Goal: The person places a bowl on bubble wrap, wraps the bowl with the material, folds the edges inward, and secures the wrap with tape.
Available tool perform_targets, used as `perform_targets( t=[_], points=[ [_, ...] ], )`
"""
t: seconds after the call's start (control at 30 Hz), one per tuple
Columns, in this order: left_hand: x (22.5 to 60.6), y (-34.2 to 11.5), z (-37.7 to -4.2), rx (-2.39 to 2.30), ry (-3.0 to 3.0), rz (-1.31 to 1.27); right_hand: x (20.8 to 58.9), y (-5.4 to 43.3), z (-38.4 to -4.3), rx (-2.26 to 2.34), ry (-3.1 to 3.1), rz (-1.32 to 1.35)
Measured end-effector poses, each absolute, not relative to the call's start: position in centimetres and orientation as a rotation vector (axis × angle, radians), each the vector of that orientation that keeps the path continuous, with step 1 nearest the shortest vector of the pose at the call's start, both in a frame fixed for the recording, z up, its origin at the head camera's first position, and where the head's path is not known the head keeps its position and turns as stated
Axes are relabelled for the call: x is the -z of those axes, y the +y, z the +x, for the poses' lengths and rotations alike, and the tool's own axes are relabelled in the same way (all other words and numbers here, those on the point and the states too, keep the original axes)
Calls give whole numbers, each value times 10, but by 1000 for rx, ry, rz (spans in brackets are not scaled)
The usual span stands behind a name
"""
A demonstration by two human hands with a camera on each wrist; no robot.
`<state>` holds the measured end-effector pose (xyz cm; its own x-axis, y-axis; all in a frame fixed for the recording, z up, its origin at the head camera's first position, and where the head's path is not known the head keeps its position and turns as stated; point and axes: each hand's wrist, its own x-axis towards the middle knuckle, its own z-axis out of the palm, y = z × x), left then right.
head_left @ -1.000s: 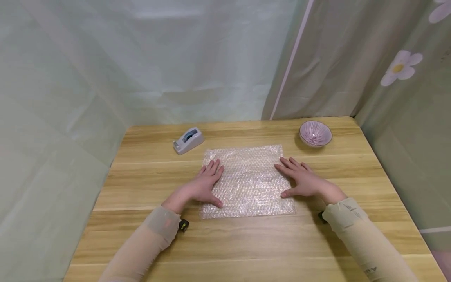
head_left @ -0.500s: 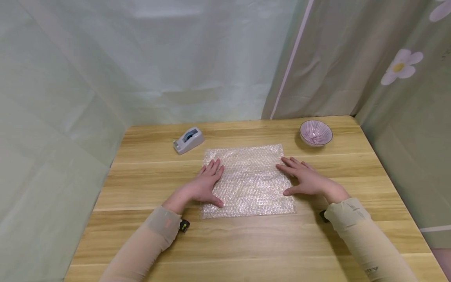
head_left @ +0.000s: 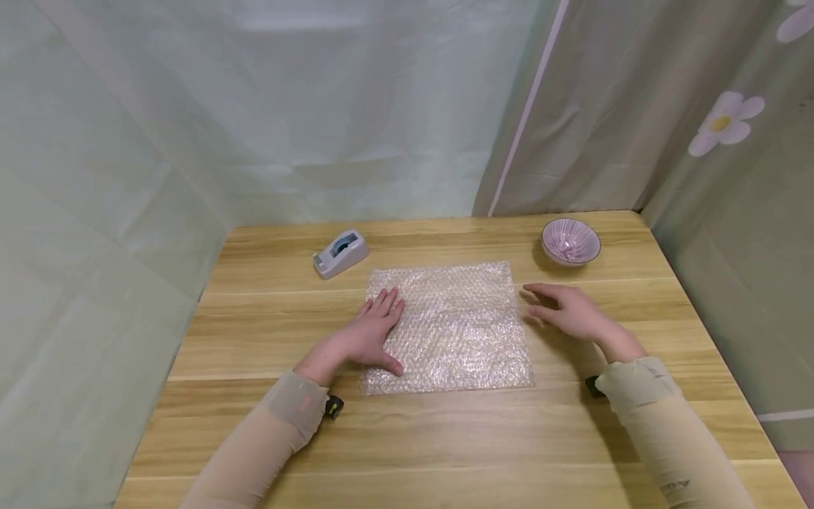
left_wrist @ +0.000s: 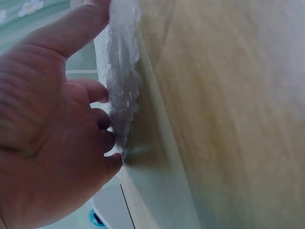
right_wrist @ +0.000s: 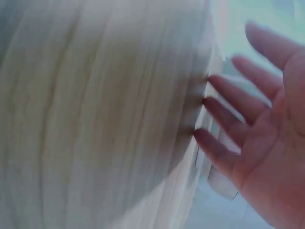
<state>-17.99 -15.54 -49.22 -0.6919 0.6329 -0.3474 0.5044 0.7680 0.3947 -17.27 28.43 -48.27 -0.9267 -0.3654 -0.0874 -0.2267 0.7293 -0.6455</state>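
Observation:
A square sheet of clear bubble wrap [head_left: 454, 332] lies flat on the wooden table. My left hand [head_left: 367, 338] rests on its left edge with fingers spread; the left wrist view shows those fingertips touching the bubble wrap [left_wrist: 123, 71]. Off the sheet's right edge is my right hand [head_left: 575, 311], holding nothing, its fingers and thumb apart. In the right wrist view the fingers of the right hand [right_wrist: 257, 119] are extended close to the tabletop. Beyond that hand stands a small bowl [head_left: 570, 242] with purple stripes inside and a dark rim.
A pale tape dispenser [head_left: 340, 254] sits at the back left of the wooden table [head_left: 458, 445]. Light curtains [head_left: 356, 106] hang behind the table and on both sides, some with flower prints.
The right hand has left the bubble wrap's right edge and moved a little to the right, its fingers drawn closer together. The left hand and the sheet stay in place.

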Motion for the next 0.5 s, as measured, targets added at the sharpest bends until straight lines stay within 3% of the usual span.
perform_targets(
  t=[0.23,0.5],
  points=[
    [489,-155,-179,-365,2490,854,474,310,-179,1273,2720,118],
    [491,-155,-178,-371,2475,873,466,342,-196,1899,2031,616]
  ],
)
